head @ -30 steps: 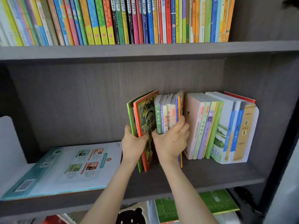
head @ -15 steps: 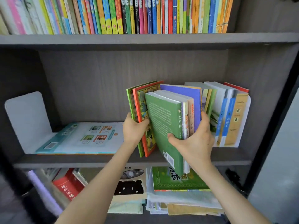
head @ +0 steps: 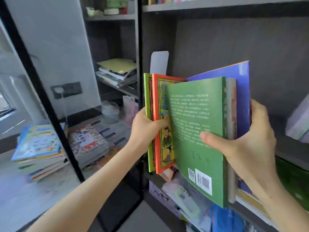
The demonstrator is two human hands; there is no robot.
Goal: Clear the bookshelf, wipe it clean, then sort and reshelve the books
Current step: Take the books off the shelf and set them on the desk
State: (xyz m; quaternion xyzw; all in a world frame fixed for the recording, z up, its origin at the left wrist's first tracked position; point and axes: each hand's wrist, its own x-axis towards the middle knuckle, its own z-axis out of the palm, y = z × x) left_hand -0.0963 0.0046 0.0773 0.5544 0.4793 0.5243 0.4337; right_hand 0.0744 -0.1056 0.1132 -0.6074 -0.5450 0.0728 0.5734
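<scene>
Green book point(head: 197, 128): white text, barcode. Orange book point(head: 156, 124): yellow-framed cartoon figures. Lime book point(head: 147, 97) leftmost. Blue cover point(head: 240, 91) behind. Shelf point(head: 217, 39): dark grey woodgrain. Bookend point(head: 158, 62): white.

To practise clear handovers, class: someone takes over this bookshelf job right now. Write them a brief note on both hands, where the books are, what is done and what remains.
Left hand: grips the lime book and orange book.
Right hand: grips the green book, with the blue book behind it.
Both bundles are held in front of the shelf. The bookend stands at its left end and a pale book leans at the right.
Done: stacks of books lie off to the left.
Left: set these down, clear the rest, wipe, sort, reshelve.
</scene>
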